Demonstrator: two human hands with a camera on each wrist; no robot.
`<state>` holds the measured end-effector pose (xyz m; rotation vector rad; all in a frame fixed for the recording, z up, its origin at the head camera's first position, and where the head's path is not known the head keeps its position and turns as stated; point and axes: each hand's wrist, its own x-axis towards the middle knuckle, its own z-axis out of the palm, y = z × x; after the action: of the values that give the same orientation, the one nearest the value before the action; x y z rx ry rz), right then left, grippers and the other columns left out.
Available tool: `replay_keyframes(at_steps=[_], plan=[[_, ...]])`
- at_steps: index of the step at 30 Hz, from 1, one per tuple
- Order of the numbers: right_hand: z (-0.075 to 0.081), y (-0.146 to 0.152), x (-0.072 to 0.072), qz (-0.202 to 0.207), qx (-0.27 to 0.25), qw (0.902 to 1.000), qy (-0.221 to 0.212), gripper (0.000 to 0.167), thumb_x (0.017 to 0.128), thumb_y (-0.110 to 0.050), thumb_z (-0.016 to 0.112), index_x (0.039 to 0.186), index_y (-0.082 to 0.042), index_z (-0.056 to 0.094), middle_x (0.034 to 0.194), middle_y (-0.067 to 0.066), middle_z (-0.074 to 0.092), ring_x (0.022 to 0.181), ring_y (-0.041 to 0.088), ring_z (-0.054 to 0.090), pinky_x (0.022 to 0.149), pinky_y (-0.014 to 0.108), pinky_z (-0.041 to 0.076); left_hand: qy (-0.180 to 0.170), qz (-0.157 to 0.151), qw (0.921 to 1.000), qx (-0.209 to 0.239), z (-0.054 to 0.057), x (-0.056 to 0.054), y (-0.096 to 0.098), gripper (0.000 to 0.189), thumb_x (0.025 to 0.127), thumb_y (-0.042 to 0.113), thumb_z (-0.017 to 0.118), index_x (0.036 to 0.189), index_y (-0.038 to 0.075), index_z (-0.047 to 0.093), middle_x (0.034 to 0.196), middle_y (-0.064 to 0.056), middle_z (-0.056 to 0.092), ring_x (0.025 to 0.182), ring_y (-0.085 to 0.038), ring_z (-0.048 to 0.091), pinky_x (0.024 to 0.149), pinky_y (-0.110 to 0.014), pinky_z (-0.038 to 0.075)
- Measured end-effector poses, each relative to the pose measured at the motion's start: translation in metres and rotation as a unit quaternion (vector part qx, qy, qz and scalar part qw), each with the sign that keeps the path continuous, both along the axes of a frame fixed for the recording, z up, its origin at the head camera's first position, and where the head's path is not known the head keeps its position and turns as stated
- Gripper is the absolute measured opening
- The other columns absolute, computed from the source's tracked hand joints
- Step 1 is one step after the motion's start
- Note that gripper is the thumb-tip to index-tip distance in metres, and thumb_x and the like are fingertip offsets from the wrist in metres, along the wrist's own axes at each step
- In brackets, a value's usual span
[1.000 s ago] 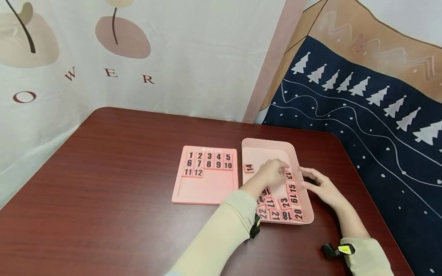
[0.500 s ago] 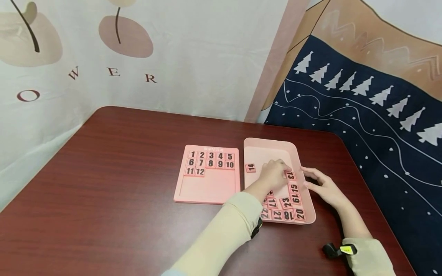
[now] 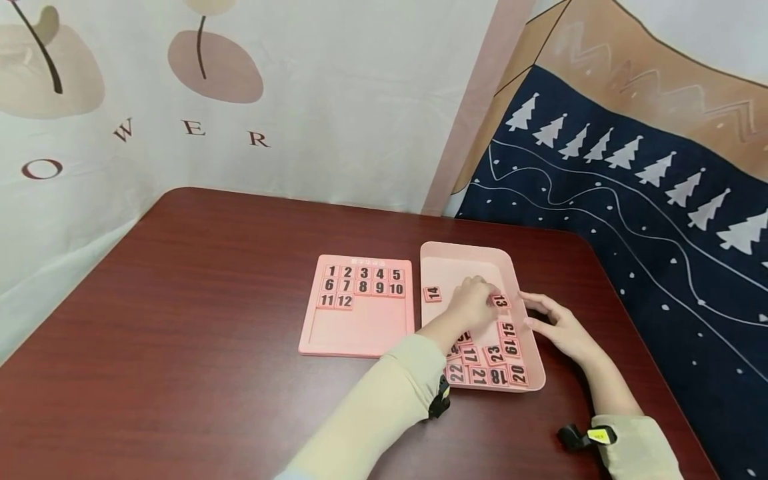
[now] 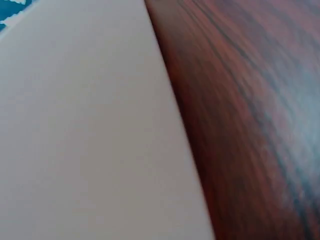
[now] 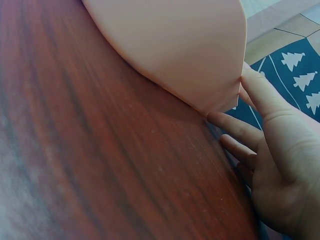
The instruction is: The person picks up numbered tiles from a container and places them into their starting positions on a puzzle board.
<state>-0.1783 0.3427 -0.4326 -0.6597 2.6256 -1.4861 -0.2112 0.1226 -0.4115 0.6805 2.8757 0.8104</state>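
Centrally, just right of the middle of the head view, the left hand [image 3: 474, 303] reaches into a pink tray [image 3: 459, 265], thumb and fingers pinching tile 13 [image 3: 501, 302] by its edge near the tray's right wall. At the right of the frame, the right hand [image 3: 561, 328] has its thumb and fingers spread apart — the tips touch the outside of that wall. Tile 14 [image 3: 432, 294] lies alone at the tray's left side; tile 15 [image 3: 507, 329] and tile 19 [image 3: 511, 347] lie below tile 13, and further tiles [image 3: 478, 376] are grouped toward the tray's lower end. Immediately left of the tray, a pink board [image 3: 354, 337] carries tiles 1 to 12 [image 3: 363, 273] in three rows — five, five and two. Tray and board rest on a reddish-brown table [image 3: 210, 320]. A dark blue cloth [image 3: 648, 220] printed with white trees occupies the right of the frame.
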Motion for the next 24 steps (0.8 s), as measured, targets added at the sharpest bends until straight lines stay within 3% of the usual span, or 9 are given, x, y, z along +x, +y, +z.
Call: replay_keyframes(at_steps=[4,7,17,24], plan=[[-0.002,0.001,-0.001,0.001,-0.003,1.0,-0.005,0.047,0.093,-0.004,0.06,0.137,0.001,0.046,0.125,-0.012,0.056,0.114,-0.004,0.048,0.092,0.013,0.035,0.01,-0.006,0.9997,0.021,0.007,0.002,-0.003,0.039,0.084,0.033,0.072,0.122,0.021,0.067,0.113,0.003,0.058,0.102,-0.013,0.049,0.081,-0.025,0.039],[-0.003,0.001,-0.001,0.002,-0.007,1.0,-0.002,0.047,0.092,-0.003,0.06,0.136,0.001,0.047,0.124,-0.014,0.056,0.115,-0.003,0.048,0.092,0.013,0.035,0.025,-0.015,0.9992,0.029,0.012,0.003,-0.006,0.041,0.083,0.033,0.074,0.122,0.021,0.067,0.115,0.003,0.059,0.103,-0.013,0.05,0.083,-0.026,0.04],[0.0,0.0,-0.001,0.009,-0.01,0.9999,0.006,0.048,0.091,0.002,0.06,0.137,0.003,0.045,0.127,0.002,0.057,0.116,-0.003,0.047,0.092,0.013,0.035,0.056,-0.03,0.995,0.077,0.019,0.008,-0.025,0.039,0.08,0.033,0.077,0.115,0.016,0.07,0.111,0.004,0.064,0.103,-0.013,0.053,0.087,-0.029,0.041],[0.0,0.0,-0.001,0.016,-0.013,0.9998,0.007,0.048,0.091,0.003,0.059,0.137,0.005,0.044,0.128,0.029,0.052,0.116,-0.004,0.047,0.093,0.013,0.035,0.078,-0.012,0.9878,0.135,0.03,0.022,-0.049,0.038,0.081,0.029,0.076,0.115,0.014,0.07,0.112,0.002,0.062,0.107,-0.014,0.051,0.091,-0.031,0.039]])
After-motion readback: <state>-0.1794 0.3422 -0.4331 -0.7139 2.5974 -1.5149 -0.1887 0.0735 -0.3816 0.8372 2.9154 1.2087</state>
